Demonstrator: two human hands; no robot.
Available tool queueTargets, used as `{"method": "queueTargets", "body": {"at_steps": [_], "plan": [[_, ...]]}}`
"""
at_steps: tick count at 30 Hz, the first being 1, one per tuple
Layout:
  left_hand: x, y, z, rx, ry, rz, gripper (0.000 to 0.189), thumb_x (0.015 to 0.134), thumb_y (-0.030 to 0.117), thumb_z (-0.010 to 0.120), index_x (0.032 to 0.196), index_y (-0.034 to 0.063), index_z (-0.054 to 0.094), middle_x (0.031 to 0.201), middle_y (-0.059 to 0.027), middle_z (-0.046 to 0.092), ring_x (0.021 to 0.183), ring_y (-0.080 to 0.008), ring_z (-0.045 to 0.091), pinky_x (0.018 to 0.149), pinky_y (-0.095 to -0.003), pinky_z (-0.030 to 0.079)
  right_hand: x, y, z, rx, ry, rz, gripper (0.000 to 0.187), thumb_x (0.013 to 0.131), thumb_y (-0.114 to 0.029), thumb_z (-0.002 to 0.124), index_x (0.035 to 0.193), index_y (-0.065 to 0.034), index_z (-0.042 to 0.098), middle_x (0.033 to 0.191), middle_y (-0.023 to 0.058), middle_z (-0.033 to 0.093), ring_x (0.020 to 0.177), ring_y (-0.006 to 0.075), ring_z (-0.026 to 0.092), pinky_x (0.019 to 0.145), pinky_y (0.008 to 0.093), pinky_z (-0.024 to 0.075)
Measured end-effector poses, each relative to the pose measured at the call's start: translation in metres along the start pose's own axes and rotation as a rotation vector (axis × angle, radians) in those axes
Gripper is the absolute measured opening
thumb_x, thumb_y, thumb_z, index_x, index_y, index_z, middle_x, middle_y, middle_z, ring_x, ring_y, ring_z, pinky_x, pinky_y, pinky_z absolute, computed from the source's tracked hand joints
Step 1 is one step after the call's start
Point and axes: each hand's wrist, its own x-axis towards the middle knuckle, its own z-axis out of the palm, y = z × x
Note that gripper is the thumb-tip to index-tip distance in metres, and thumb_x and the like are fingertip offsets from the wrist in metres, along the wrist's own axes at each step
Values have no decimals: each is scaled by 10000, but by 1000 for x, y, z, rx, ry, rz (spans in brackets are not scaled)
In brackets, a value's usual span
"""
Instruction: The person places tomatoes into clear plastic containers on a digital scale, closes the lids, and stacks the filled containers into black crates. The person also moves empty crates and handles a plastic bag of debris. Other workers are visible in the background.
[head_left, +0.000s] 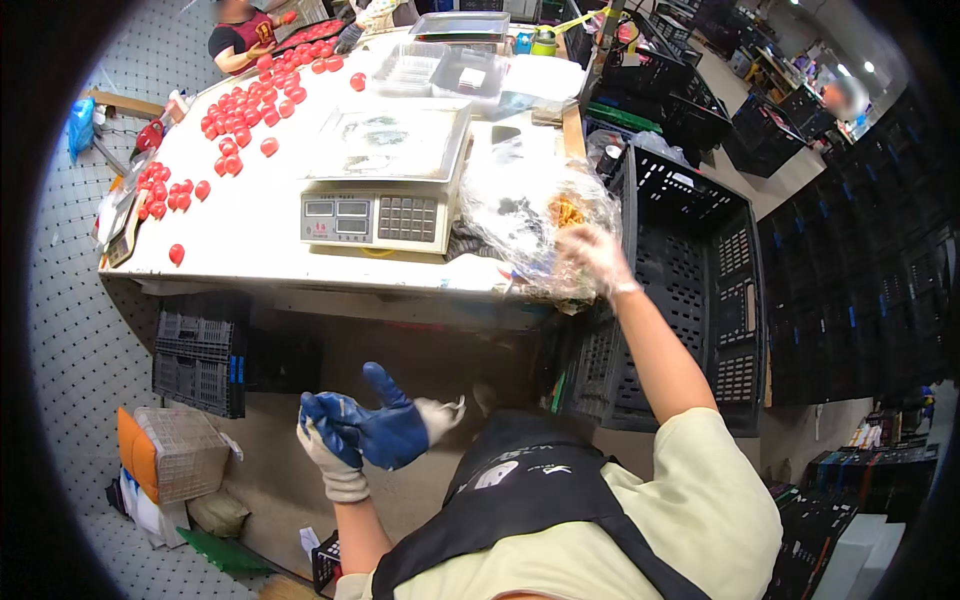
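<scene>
My left hand (330, 442) wears a blue-coated knit work glove and is closed on a second, empty blue-coated glove (397, 431), below the table's front edge. My right hand (592, 255), in a thin clear glove, reaches to crumpled clear plastic film (525, 202) at the table's right front corner. Its fingers lie just below a small orange-yellow bundle (566, 212); whether they grip anything is unclear. Left of the film stands a digital weighing scale (371, 217) with a flat metal pan. Loose red tomatoes (247, 109) lie over the left part of the white table (277, 202).
A large black plastic crate (667, 300) stands against the table's right side. Clear plastic trays (409, 67) are behind the scale. Another person (240, 41) is at the far left of the table, with a gloved hand nearby. Dark folded crates (199, 360) sit under the table's left end.
</scene>
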Motion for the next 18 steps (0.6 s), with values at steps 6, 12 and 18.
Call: {"method": "queueTargets", "body": {"at_steps": [6, 12, 18], "plan": [[38, -1, 17, 101, -88, -35, 378, 1040, 329, 491, 870, 20, 626, 770, -79, 642, 699, -163, 601, 680, -294, 496, 115, 57, -17, -822, 290, -258, 380, 747, -204, 783, 1021, 26, 656, 955, 221, 693, 889, 366, 670, 796, 425, 518], [81, -23, 34, 305, -133, -55, 439, 1031, 389, 488, 884, 6, 645, 778, -46, 646, 707, -122, 603, 659, -254, 475, 149, 66, 2, -962, 356, -202, 507, 714, -320, 822, 1044, 10, 623, 981, 255, 673, 926, 414, 652, 809, 483, 509], [137, -19, 57, 355, -266, -172, 413, 1015, 376, 528, 907, -5, 641, 809, -44, 650, 723, -127, 599, 693, -260, 488, 170, 67, 10, -1045, 318, -88, 439, 763, -250, 771, 1081, 6, 608, 954, 237, 681, 912, 409, 658, 800, 479, 517]]}}
